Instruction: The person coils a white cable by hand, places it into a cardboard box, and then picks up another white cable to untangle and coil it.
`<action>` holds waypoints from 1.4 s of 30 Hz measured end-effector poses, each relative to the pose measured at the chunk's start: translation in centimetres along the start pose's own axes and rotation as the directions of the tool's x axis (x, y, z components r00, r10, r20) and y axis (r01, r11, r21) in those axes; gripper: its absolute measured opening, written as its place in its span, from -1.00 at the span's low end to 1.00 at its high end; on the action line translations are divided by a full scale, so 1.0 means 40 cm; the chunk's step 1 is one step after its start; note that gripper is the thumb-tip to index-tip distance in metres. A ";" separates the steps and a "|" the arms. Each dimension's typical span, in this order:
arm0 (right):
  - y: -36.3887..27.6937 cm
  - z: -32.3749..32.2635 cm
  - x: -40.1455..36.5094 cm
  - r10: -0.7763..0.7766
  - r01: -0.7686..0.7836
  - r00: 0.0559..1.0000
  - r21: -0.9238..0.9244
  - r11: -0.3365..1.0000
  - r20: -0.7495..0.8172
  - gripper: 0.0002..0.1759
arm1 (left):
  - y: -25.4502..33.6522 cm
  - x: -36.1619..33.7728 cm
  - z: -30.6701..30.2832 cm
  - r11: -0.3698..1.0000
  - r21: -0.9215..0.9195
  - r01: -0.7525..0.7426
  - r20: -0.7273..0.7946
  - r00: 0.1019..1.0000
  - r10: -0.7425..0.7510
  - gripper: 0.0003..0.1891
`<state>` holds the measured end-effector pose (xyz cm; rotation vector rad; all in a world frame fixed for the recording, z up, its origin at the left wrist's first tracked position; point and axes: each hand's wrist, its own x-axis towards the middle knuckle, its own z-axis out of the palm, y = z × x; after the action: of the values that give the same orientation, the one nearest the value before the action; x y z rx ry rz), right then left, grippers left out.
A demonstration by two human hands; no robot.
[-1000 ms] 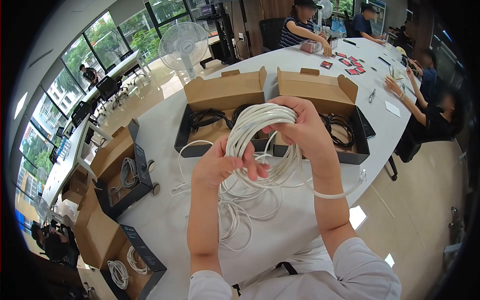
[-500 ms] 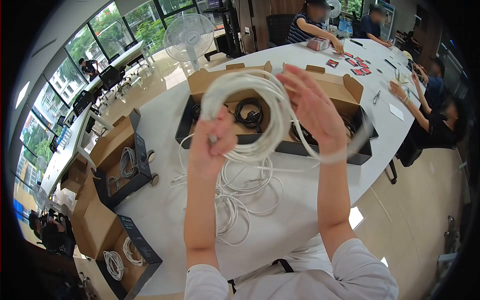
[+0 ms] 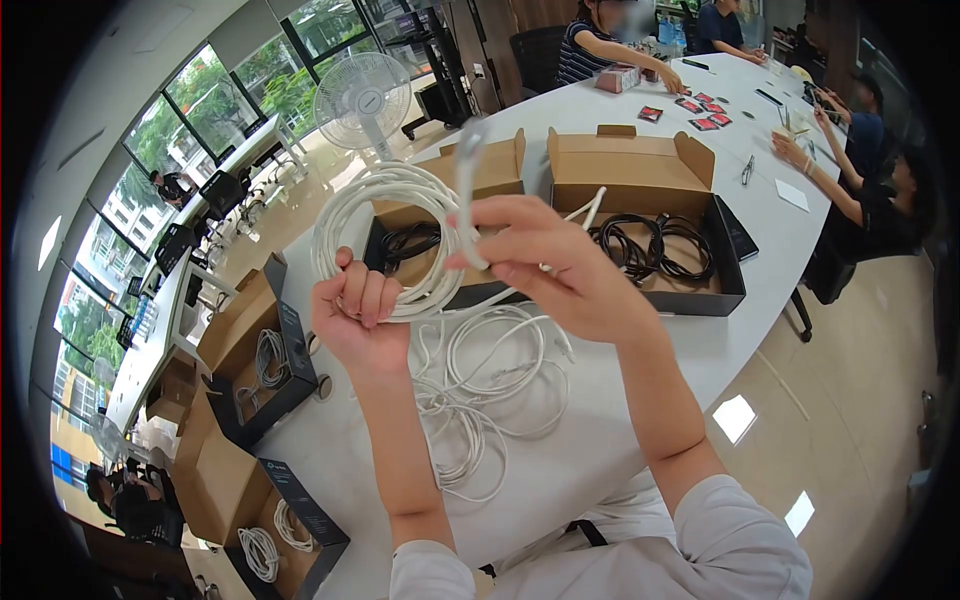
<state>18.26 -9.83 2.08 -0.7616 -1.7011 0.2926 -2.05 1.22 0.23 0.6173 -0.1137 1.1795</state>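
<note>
My left hand [image 3: 358, 312] is closed around the lower part of a coiled white cable [image 3: 338, 222], which it holds up above the table. Beside the coil's right edge, my right hand [image 3: 560, 265] pinches a loose stretch of the same cable. One end of that stretch sticks up, blurred, above the fingers. Below the hands, more loose white cables [image 3: 500, 375] lie tangled on the table. Behind them stand two open cardboard boxes; the right box [image 3: 630, 165] contains coiled black cables [image 3: 655, 248], and the left box [image 3: 490, 172], partly hidden by the coil, also holds black cable.
On the left, an open box [image 3: 290, 370] holds grey cable, and a nearer box [image 3: 300, 490] holds white coils. Red packets [image 3: 705, 110] and pliers [image 3: 748, 170] lie across the white table [image 3: 560, 470]. Other people sit along its far side. A fan [image 3: 362, 95] stands behind.
My right hand has gone from spread fingers to pinching the loose cable, moving left and down. The coil in my left hand has shifted left. The view has turned slightly.
</note>
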 end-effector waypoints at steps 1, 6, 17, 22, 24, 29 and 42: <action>0.010 0.009 -0.001 -0.005 0.006 1.000 -0.046 0.999 0.017 -0.67 | -0.010 -0.001 0.004 0.999 0.019 -0.038 -0.046 0.998 0.039 -0.87; 0.028 0.079 0.004 -0.013 0.015 1.000 -0.188 0.982 0.012 -0.76 | -0.056 -0.012 0.024 0.982 0.114 -0.152 -0.136 0.976 0.167 -0.44; 0.031 0.114 0.003 0.027 -0.070 0.982 -0.225 0.972 -0.188 -0.79 | -0.109 -0.026 0.041 0.799 0.540 -0.264 0.106 0.963 0.247 -0.55; 0.027 0.121 0.000 -0.021 -0.022 0.984 -0.241 0.970 -0.174 -0.79 | -0.088 -0.020 0.017 0.917 0.340 -0.209 0.111 0.977 0.181 -0.77; 0.024 0.118 0.002 -0.038 -0.002 0.984 -0.222 0.975 -0.174 -0.80 | -0.082 -0.015 0.001 0.938 0.280 -0.206 0.158 0.973 0.167 -0.75; 0.002 0.090 0.007 0.038 -0.071 0.952 -0.098 0.993 -0.303 -0.92 | -0.069 -0.007 0.041 0.872 0.332 -0.360 0.068 0.931 0.358 -0.77; 0.047 0.051 0.000 0.592 -0.620 0.771 -0.487 0.615 -0.235 -0.41 | 0.053 -0.010 -0.015 0.899 0.105 -0.424 0.177 0.898 0.403 -0.81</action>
<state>16.98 -8.00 0.44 -1.7809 -1.4229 0.2454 -4.22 1.67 0.41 0.8355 -0.3045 1.5632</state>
